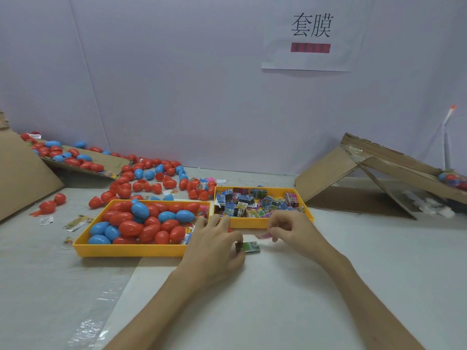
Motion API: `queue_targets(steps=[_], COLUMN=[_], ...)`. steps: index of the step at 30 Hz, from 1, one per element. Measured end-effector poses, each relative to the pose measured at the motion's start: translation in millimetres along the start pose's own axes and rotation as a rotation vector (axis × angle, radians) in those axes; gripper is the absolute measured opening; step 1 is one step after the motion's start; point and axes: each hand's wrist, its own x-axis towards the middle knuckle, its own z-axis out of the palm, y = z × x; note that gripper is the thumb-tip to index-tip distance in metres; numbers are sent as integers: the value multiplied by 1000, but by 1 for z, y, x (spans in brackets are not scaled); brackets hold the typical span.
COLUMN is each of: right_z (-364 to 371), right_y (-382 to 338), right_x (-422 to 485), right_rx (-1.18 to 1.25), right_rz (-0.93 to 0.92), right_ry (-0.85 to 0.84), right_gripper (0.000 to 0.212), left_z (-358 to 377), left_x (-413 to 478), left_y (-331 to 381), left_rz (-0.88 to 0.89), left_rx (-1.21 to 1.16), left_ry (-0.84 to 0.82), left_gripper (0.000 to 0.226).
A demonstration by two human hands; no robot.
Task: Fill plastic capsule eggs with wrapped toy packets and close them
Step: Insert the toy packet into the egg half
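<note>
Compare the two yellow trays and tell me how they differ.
The left tray holds red and blue capsule eggs; the right tray holds small wrapped toy packets. The left tray sits nearer the camera, while the right tray lies farther back and to its right. Both are yellow, shallow and rectangular, and both rest side by side on the table.

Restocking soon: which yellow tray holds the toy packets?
The right yellow tray, set farther back, full of small printed packets; the left yellow tray holds red and blue eggs.

Left hand (pixel 214 246) half hides the green packet (pixel 250 247); pink slip (pixel 264 235) is blurred.
</note>
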Motion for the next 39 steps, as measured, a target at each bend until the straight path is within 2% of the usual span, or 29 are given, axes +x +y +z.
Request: queue_targets(steps=[3, 7, 10, 13, 16, 18, 21, 30, 34, 37, 39], right_z=[4, 8, 9, 9, 10, 12, 12, 17, 20, 20, 24], right_y=[-7, -16, -18, -19, -21, -21, -20, -20, -20, -24, -27], right_x=[0, -2, -2, -3, -3, -3, -3, -2, -1, -2, -3], right_rx=[111, 300, 442, 574, 616, 635, 651, 642, 687, 809, 791], right_rz=[-60, -156, -180, -178, -184, -185, -187, -178, -89, -20, -7], right_ry=[3, 18, 24, 2, -10, -21, -20, -34, -3, -60, -81], right_gripper=[20, 22, 20, 19, 18, 12, 9, 11, 19, 20, 21], left_z=[-5, -14, -16, -15, -17, -20, -25, -29, -27, -26, -25], left_x=[2, 5, 8, 8, 6, 7, 7, 5, 6, 7, 7], left_y=[-3, -8, -12, -14, -17, -18, -19, -24, -22, -21, -20], left_rz=[-22, -62, -92, -78, -81, -84, -76, -83, -141, -170, -168], left_rx=[-115, -519, -669, -762, -975, -1061, -1101, -1223, -1226, -1222, -1208], left_ry=[-21, -41, -68, -77, -42, -46, -82, -44, 10, 62, 88], left_gripper=[49, 64, 56, 38, 21, 19, 26, 2, 7, 11, 12])
